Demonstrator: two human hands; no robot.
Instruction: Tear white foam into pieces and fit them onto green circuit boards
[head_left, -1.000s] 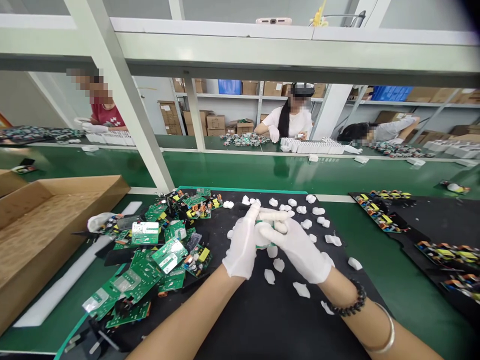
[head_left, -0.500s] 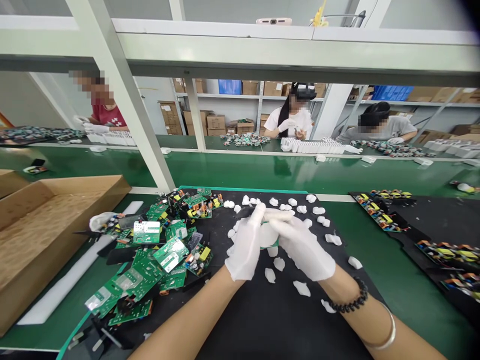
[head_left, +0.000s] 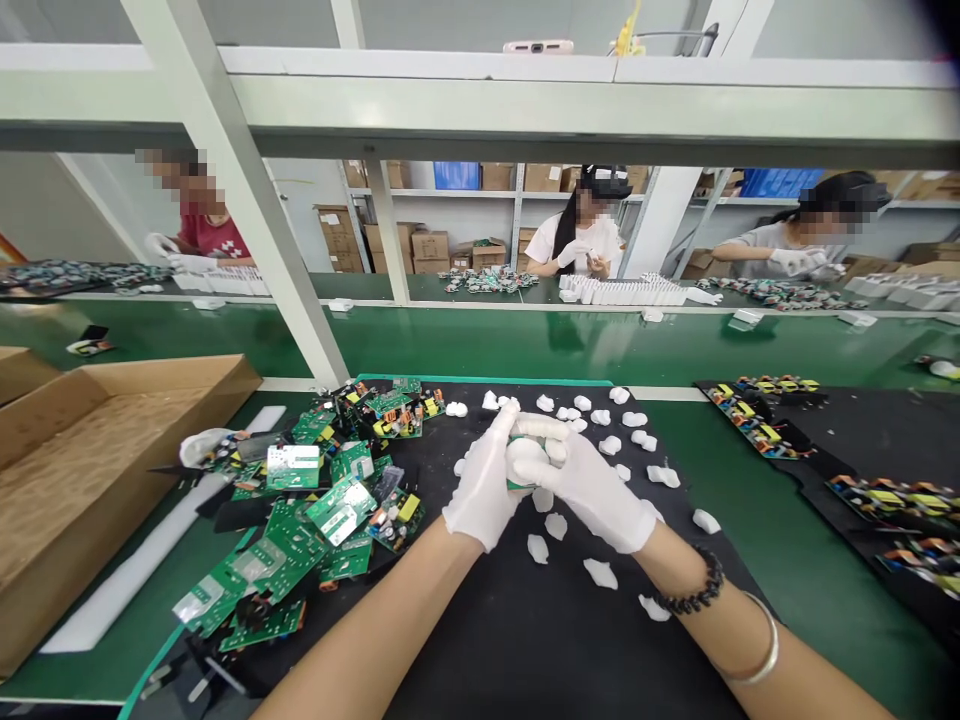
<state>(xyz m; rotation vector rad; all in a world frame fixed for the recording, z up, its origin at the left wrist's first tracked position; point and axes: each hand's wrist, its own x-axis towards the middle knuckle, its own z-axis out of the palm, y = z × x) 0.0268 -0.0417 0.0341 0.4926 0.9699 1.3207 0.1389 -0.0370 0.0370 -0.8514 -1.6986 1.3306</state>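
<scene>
Both my hands wear white gloves and meet over the black mat [head_left: 525,640]. My left hand [head_left: 482,482] and my right hand [head_left: 592,487] are closed together around one small green circuit board [head_left: 517,484] with a white piece pressed on it; only a sliver of green shows between the fingers. Several small white pieces [head_left: 596,572] lie scattered on the mat around and beyond the hands. A heap of green circuit boards [head_left: 315,500] lies to the left of my left hand.
A shallow cardboard box [head_left: 90,450] sits at far left beside a white foam strip [head_left: 142,565]. Rows of boards lie on black mats [head_left: 885,450] at right. A green conveyor belt [head_left: 525,345] runs behind; three other people work at the far bench.
My hands have stayed pressed together on the board, shifting their grip slightly. The person at far right has sat up and moved right.
</scene>
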